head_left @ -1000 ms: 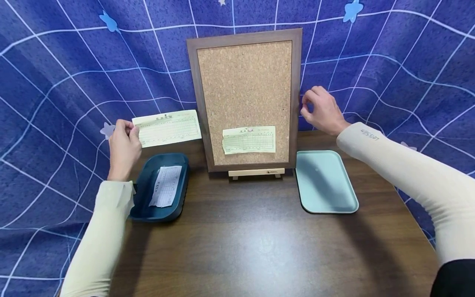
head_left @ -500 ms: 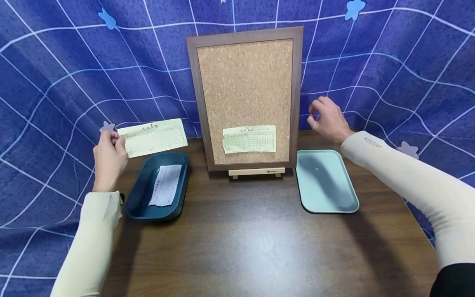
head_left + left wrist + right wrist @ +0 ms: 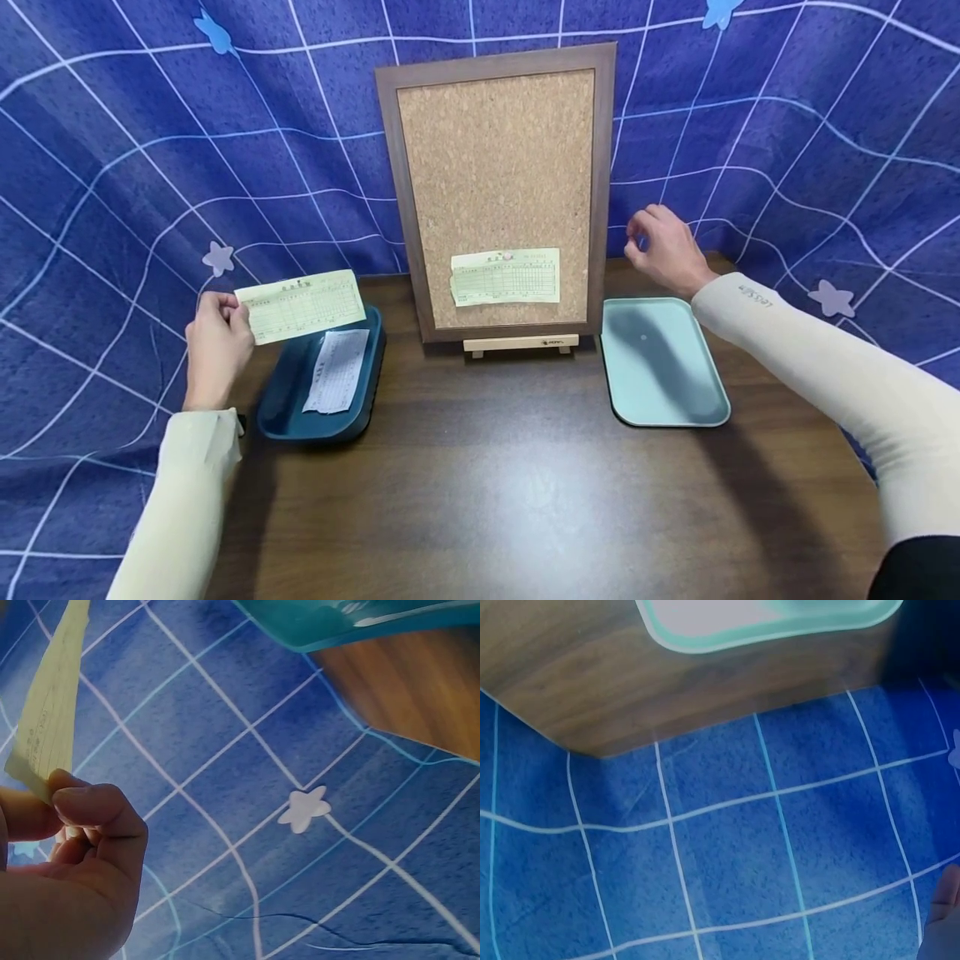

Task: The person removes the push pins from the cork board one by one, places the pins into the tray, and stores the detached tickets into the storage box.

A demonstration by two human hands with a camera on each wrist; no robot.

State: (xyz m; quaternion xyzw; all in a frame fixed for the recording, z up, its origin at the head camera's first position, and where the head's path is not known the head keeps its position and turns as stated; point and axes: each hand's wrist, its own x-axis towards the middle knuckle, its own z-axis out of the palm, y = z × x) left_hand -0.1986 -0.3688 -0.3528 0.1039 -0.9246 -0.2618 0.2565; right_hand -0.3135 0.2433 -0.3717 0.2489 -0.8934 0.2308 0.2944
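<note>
My left hand (image 3: 218,343) pinches one end of a pale green printed form slip (image 3: 302,306). The slip reaches over the far left part of the dark blue tray (image 3: 318,432); the left wrist view has thumb and finger on the slip's corner. A white printed slip (image 3: 336,372) lies in that tray. My right hand (image 3: 667,250) hangs above the back of the pale green tray (image 3: 663,375), its fingers curled and thumb near the index finger. Whether something tiny is between these fingertips is hidden. Another green slip (image 3: 506,283) is fixed low on the corkboard (image 3: 495,167) with a pink pushpin (image 3: 507,257).
A small wooden stand (image 3: 521,343) supports the framed corkboard on the brown table (image 3: 480,483). In the pale green tray lies a tiny light dot (image 3: 642,337), too small to identify. Behind everything hangs a blue gridded curtain (image 3: 495,21) with stars.
My left hand has carried its green slip away from the corkboard, left and down toward the blue tray. The right hand has moved slightly right and down. The pinned slip stays put.
</note>
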